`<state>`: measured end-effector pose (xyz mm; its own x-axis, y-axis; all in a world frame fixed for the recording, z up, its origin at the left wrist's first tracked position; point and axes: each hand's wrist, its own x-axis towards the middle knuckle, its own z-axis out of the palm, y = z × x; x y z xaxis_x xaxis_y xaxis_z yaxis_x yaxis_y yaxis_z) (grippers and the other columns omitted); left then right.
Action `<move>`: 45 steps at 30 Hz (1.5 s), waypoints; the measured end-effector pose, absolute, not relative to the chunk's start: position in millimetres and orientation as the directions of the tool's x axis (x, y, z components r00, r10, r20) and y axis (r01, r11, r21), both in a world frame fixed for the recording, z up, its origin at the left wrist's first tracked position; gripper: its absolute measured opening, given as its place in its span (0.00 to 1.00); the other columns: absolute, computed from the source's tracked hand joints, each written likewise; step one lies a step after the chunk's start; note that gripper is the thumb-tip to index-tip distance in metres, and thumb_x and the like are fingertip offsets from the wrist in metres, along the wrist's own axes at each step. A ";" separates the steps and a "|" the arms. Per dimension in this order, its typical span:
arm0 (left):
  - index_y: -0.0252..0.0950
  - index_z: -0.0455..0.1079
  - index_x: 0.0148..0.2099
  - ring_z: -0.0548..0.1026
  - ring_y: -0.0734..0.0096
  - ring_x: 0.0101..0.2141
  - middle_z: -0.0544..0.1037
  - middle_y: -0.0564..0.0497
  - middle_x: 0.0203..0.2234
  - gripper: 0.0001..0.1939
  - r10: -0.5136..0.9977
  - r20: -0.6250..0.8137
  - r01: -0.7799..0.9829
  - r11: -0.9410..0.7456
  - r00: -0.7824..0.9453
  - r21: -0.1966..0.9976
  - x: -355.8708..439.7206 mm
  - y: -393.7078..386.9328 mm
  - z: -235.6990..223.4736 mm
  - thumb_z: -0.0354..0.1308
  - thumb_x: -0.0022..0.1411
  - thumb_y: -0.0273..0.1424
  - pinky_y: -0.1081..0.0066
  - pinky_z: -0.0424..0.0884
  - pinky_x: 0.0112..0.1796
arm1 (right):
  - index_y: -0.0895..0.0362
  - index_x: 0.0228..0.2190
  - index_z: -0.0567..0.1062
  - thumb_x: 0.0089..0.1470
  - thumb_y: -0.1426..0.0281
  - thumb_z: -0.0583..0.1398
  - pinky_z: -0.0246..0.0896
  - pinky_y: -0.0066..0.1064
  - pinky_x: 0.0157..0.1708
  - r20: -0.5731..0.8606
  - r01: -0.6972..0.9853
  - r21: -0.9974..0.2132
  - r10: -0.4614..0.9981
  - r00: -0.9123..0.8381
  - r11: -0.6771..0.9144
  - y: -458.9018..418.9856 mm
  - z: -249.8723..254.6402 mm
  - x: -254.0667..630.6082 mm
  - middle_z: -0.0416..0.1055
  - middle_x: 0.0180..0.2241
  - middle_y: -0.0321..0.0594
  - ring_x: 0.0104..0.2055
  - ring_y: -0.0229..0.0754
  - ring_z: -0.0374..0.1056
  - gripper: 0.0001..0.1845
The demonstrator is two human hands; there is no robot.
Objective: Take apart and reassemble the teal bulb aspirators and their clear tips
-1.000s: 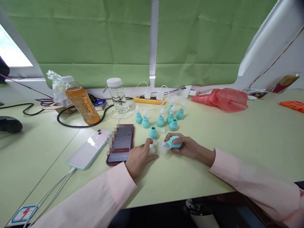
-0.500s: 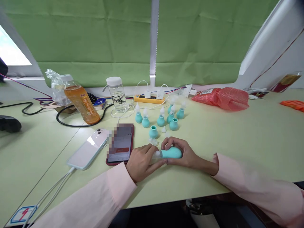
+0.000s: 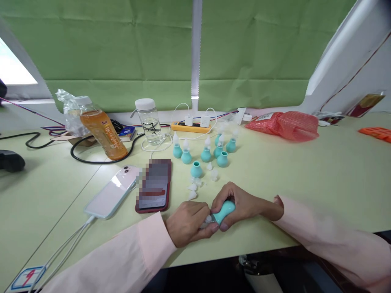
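My right hand (image 3: pixel 241 205) is closed around a teal squeeze bulb (image 3: pixel 226 208), thumb and fingers pressing its sides near the neck. At the bulb's left end, my left hand (image 3: pixel 187 223) pinches a clear plastic nozzle piece (image 3: pixel 208 219). The two parts meet at the neck, though fingers partly hide the joint. Beyond the hands stand an open-necked teal bulb (image 3: pixel 196 169) and another open one (image 3: pixel 222 159). Several more bulbs (image 3: pixel 205 154) carry clear tips. Small white cone tips (image 3: pixel 192 195) and a clear cap-like piece (image 3: pixel 214 175) lie loose nearby.
Left of my hands lie a dark-red-cased phone (image 3: pixel 155 183) and a pale phone (image 3: pixel 111 193) on a cable. Behind are a leaning orange drink bottle (image 3: pixel 104 134), a water bottle (image 3: pixel 150 122), and a yellow power strip (image 3: pixel 191 127). A red bubble-wrap parcel (image 3: pixel 284 126) sits back right.
Both hands have come nearer the table's front edge with the bulb, which now tilts more. White cone tips and a clear piece have come into view. The dark-red-cased phone's screen has dimmed.
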<state>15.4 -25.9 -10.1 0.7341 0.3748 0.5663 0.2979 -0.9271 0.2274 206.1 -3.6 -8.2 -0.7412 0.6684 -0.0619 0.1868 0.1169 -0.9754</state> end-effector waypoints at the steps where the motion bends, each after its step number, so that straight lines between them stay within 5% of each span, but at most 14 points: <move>1: 0.35 0.54 0.23 0.57 0.77 0.16 0.61 0.54 0.14 0.20 0.371 0.560 0.286 -0.929 0.741 0.236 16.2 -26.5 -10.0 0.33 0.63 0.37 0.76 0.55 0.18 | 0.60 0.27 0.75 0.27 0.66 0.67 0.61 0.25 0.26 -0.073 0.195 -0.974 0.652 -0.755 0.117 -2.0 -9.0 207.3 0.72 0.26 0.37 0.28 0.37 0.66 0.19; 8: 0.34 0.55 0.23 0.59 0.77 0.17 0.63 0.53 0.15 0.21 0.341 0.548 0.248 -0.939 0.764 0.238 21.4 -28.0 -11.9 0.32 0.63 0.38 0.76 0.56 0.18 | 0.60 0.26 0.75 0.27 0.69 0.67 0.60 0.23 0.24 -0.102 0.214 -0.968 0.567 -0.817 0.134 5.0 -4.0 210.5 0.70 0.22 0.34 0.24 0.33 0.65 0.17; 13: 0.33 0.58 0.21 0.59 0.75 0.17 0.63 0.51 0.13 0.24 0.174 0.634 0.151 -0.984 0.754 0.090 19.9 -29.2 -10.2 0.31 0.63 0.36 0.75 0.57 0.19 | 0.64 0.28 0.74 0.33 0.70 0.66 0.64 0.28 0.24 -0.237 0.224 -0.971 0.277 -0.931 -0.077 14.7 7.1 218.8 0.72 0.25 0.42 0.24 0.38 0.67 0.16; 16: 0.33 0.60 0.21 0.60 0.75 0.16 0.64 0.51 0.13 0.23 0.233 0.651 0.244 -0.967 0.722 0.074 16.3 -23.7 -10.7 0.34 0.62 0.35 0.74 0.57 0.18 | 0.62 0.28 0.72 0.32 0.68 0.66 0.62 0.29 0.23 -0.008 -0.018 -0.998 0.401 -0.916 -0.059 30.2 16.8 235.7 0.71 0.24 0.40 0.23 0.37 0.66 0.16; 19: 0.30 0.64 0.27 0.63 0.74 0.17 0.67 0.50 0.16 0.19 0.367 0.613 0.371 -0.920 0.700 0.127 14.7 -18.3 -14.7 0.40 0.61 0.37 0.75 0.59 0.18 | 0.58 0.25 0.69 0.30 0.65 0.66 0.62 0.35 0.32 0.282 -0.233 -0.959 0.635 -0.719 0.162 51.5 28.7 263.7 0.69 0.20 0.36 0.31 0.42 0.67 0.17; 22: 0.29 0.65 0.36 0.68 0.74 0.21 0.71 0.49 0.21 0.14 0.473 0.564 0.431 -0.876 0.677 0.217 15.1 -17.7 -20.1 0.46 0.59 0.35 0.75 0.63 0.22 | 0.57 0.25 0.67 0.31 0.69 0.66 0.61 0.34 0.34 0.335 -0.043 -0.937 0.854 -0.397 0.347 73.4 30.7 293.4 0.70 0.26 0.37 0.34 0.41 0.67 0.16; 25: 0.30 0.63 0.43 0.70 0.73 0.24 0.72 0.49 0.24 0.12 0.523 0.563 0.449 -0.849 0.640 0.277 15.0 -19.1 -24.1 0.47 0.59 0.31 0.75 0.66 0.26 | 0.57 0.24 0.65 0.31 0.69 0.66 0.63 0.33 0.31 0.365 0.173 -0.910 0.926 -0.095 0.376 91.9 13.1 310.3 0.70 0.27 0.38 0.33 0.41 0.68 0.16; 29: 0.33 0.60 0.45 0.71 0.73 0.26 0.73 0.51 0.26 0.13 0.668 0.507 0.542 -0.742 0.545 0.395 13.6 -19.7 -23.5 0.49 0.58 0.33 0.76 0.66 0.27 | 0.58 0.21 0.64 0.28 0.65 0.66 0.65 0.32 0.29 0.462 0.450 -0.807 0.883 0.079 0.382 105.6 -19.7 309.5 0.67 0.23 0.36 0.26 0.38 0.66 0.18; 33: 0.34 0.61 0.37 0.69 0.76 0.23 0.71 0.54 0.22 0.07 0.723 0.479 0.537 -0.690 0.497 0.485 12.8 -20.3 -19.1 0.49 0.57 0.32 0.77 0.65 0.25 | 0.57 0.25 0.63 0.35 0.64 0.63 0.66 0.31 0.29 0.604 0.547 -0.731 0.760 0.241 0.408 108.5 -32.9 303.3 0.66 0.25 0.35 0.28 0.37 0.67 0.16; 37: 0.34 0.64 0.36 0.68 0.77 0.24 0.70 0.52 0.24 0.06 0.708 0.540 0.467 -0.706 0.456 0.532 13.2 -20.5 -16.1 0.50 0.57 0.30 0.77 0.64 0.27 | 0.57 0.28 0.63 0.34 0.65 0.63 0.66 0.35 0.30 0.592 0.646 -0.667 0.791 0.155 0.372 106.1 -29.2 300.5 0.68 0.26 0.37 0.27 0.40 0.67 0.18; 41: 0.34 0.66 0.38 0.68 0.77 0.25 0.71 0.51 0.27 0.08 0.746 0.575 0.385 -0.665 0.334 0.640 14.1 -18.4 -14.4 0.52 0.56 0.29 0.76 0.66 0.29 | 0.57 0.32 0.65 0.34 0.67 0.63 0.60 0.41 0.39 0.852 0.757 -0.403 0.513 0.105 0.514 77.9 -13.8 277.2 0.67 0.35 0.44 0.38 0.46 0.64 0.20; 45: 0.33 0.66 0.38 0.68 0.78 0.22 0.72 0.52 0.23 0.11 0.854 0.449 0.368 -0.519 0.262 0.772 16.2 -16.9 -14.4 0.56 0.52 0.32 0.76 0.67 0.26 | 0.56 0.35 0.68 0.41 0.71 0.61 0.61 0.31 0.30 0.790 0.509 -0.402 0.569 -0.227 0.761 25.7 -2.1 226.9 0.68 0.28 0.40 0.29 0.38 0.64 0.14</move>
